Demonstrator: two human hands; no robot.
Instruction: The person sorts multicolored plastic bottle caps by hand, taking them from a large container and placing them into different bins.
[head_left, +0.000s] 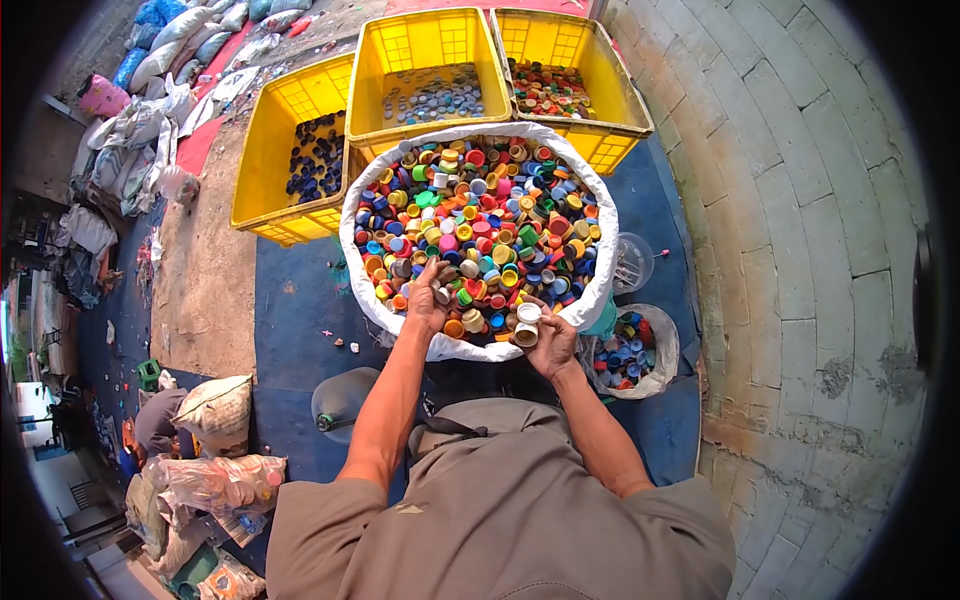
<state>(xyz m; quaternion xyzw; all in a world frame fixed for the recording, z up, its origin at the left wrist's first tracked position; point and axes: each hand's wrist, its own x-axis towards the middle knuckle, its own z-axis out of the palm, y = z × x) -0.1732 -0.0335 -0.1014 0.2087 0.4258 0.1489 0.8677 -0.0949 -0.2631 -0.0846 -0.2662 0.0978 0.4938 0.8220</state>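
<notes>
A large round white sack (606,240) stands in front of me, full of plastic bottle caps (480,230) in many colours. In my right hand (556,348), at the sack's near right edge, are white bottle caps (528,314), held between thumb and fingers. My left hand (428,302) is over the near left part of the heap, its fingers curled at the caps. Whatever sits in those fingers is too small to make out.
Beyond the sack are three yellow crates: the left (262,170) holds dark caps, the middle (368,80) pale ones, the right (625,100) red, orange and green ones. A smaller sack (664,345) of mostly blue caps and a clear tub (640,262) stand right, near a block wall (800,260).
</notes>
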